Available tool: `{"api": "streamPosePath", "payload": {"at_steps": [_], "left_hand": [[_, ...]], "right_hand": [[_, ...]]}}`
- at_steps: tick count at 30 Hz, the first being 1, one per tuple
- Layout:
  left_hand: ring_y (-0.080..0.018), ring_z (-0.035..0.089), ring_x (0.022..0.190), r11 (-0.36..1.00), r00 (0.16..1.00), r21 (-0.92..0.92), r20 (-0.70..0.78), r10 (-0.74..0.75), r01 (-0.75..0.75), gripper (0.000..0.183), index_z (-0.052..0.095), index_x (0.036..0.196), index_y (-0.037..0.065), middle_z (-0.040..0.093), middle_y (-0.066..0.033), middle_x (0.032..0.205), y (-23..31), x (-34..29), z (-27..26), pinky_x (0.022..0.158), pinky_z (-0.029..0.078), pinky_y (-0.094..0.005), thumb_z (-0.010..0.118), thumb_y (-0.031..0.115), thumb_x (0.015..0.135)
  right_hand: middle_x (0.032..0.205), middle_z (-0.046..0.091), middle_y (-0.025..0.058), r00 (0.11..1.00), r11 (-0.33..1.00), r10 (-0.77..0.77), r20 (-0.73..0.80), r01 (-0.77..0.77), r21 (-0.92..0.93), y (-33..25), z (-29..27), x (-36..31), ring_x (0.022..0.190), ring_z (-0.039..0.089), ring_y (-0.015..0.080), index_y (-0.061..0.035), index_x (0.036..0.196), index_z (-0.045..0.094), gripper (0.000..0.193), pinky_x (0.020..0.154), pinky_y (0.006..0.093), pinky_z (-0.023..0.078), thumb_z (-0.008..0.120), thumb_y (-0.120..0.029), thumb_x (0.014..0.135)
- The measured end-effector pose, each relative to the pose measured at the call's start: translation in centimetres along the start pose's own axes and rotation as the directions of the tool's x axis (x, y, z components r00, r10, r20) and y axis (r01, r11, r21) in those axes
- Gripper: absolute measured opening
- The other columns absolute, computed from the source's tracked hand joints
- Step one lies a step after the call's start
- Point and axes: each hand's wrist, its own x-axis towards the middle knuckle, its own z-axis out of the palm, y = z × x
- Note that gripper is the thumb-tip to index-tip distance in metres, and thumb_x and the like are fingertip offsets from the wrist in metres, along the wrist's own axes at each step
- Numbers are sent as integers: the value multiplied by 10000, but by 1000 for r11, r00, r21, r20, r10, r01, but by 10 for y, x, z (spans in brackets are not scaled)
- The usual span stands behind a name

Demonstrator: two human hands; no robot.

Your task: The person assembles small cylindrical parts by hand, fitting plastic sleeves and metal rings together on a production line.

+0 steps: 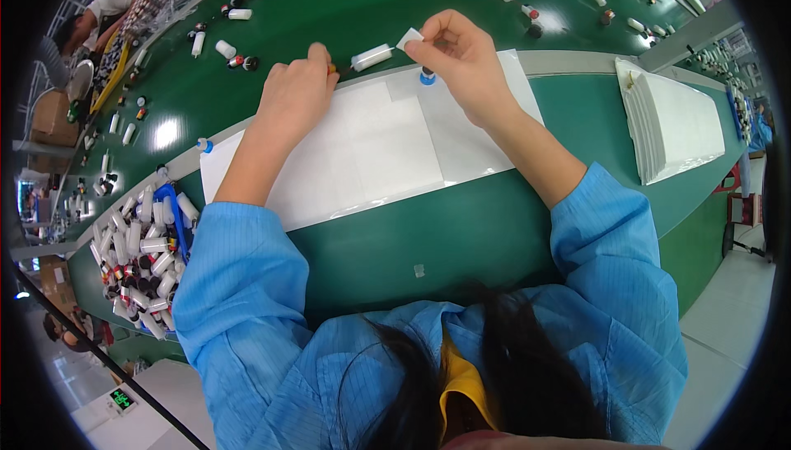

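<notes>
Head view: left hand pinches one end of a small white tube, apparently steadying it level above the far edge of the white sheet on the desk. Right hand holds a small white label between fingertips, just beside the tube's other end. Blue cap lies beneath. Bin of tubes sits left, label stack right; nothing obstructs.

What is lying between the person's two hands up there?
In the head view, a small white cylindrical tube lies between the left hand and right hand, which pinches a small white label.
</notes>
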Motion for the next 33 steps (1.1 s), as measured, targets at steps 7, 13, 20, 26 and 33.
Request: {"api": "streamPosePath", "payload": {"at_steps": [7, 13, 20, 26, 33], "left_hand": [[-294, 612, 705, 873, 947, 410, 282, 155, -265, 97, 563, 804, 2, 622, -141, 718, -14, 10, -2, 720, 435, -400, 504, 64, 760], [-297, 626, 788, 929, 951, 345, 307, 27, -138, 161, 640, 829, 26, 628, -171, 797, -9, 24, -10, 702, 489, -362, 525, 98, 743], [-214, 560, 910, -105, 930, -926, 350, 116, 362, 270, 520, 1045, -41, 596, -108, 938, -29, 22, 1, 858, 419, -336, 464, 143, 855], [-147, 462, 777, -480, 957, -828, 235, 173, 290, 322, 439, 1131, -38, 463, -30, 773, 4, 10, 8, 839, 398, -342, 451, 152, 872], [-135, 392, 725, -616, 966, -748, 142, 216, 247, 267, 437, 1122, 17, 380, -9, 715, 37, -4, 1, 779, 367, -335, 357, 145, 901]], "right_hand": [[703, 541, 8, 985, 982, -87, 150, 110, -155, 5, 3, -3, 673, 509, 88, -39, 739, 502, 167, 636, 229, 416, 649, -116, 722], [720, 512, -12, 975, 957, -85, 206, 138, -256, -3, 10, -5, 720, 486, 78, -53, 749, 496, 147, 701, 219, 394, 638, -90, 755], [731, 543, 8, 991, 861, 130, 25, -126, 493, -12, 11, -1, 690, 486, 82, -83, 753, 518, 128, 634, 207, 368, 631, -138, 774], [786, 531, -1, 978, 795, 202, 59, -199, 573, -7, 15, -4, 788, 477, 82, -108, 775, 493, 145, 718, 226, 342, 613, -185, 799], [840, 509, -41, 993, 815, 104, 54, -117, 568, -16, 20, -11, 880, 420, 67, -168, 795, 478, 146, 791, 278, 266, 610, -229, 809]]}}
